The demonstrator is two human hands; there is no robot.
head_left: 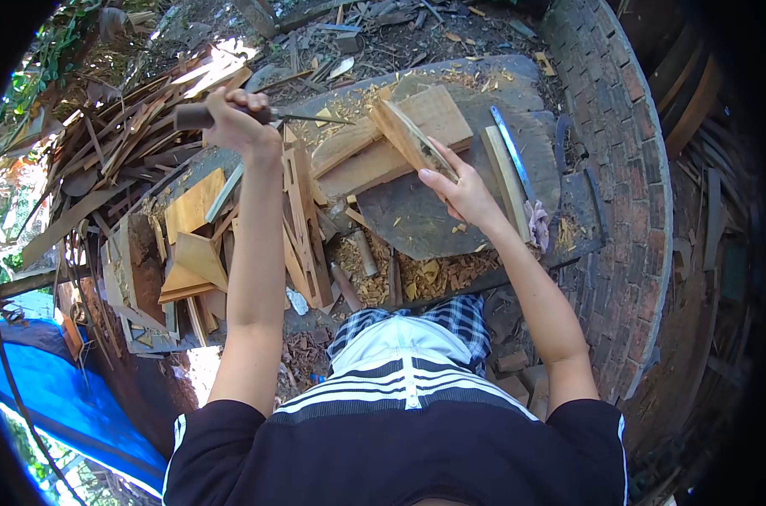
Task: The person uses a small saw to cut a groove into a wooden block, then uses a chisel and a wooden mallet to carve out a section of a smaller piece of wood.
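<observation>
My left hand (238, 126) is closed around the dark handle of a chisel (314, 118), its thin metal blade pointing right. In my right hand (467, 192) is a narrow wooden piece (404, 133), tilted up with its far end toward the blade. The chisel tip and this piece are apart. Beneath them, a thick wooden block (440, 120) lies on a dark, worn wooden slab (416, 219). Just right of my right hand lie a wooden strip (502, 173) and a long blue-edged strip (511, 152).
Mortised wooden pieces (303, 223) and offcuts (196, 261) crowd the left side. Round wooden handles (364, 255) lie among shavings near my knees. A crumpled cloth (536, 223) sits at right, beside a curved brick wall (619, 169). Scrap wood (130, 160) is heaped at left.
</observation>
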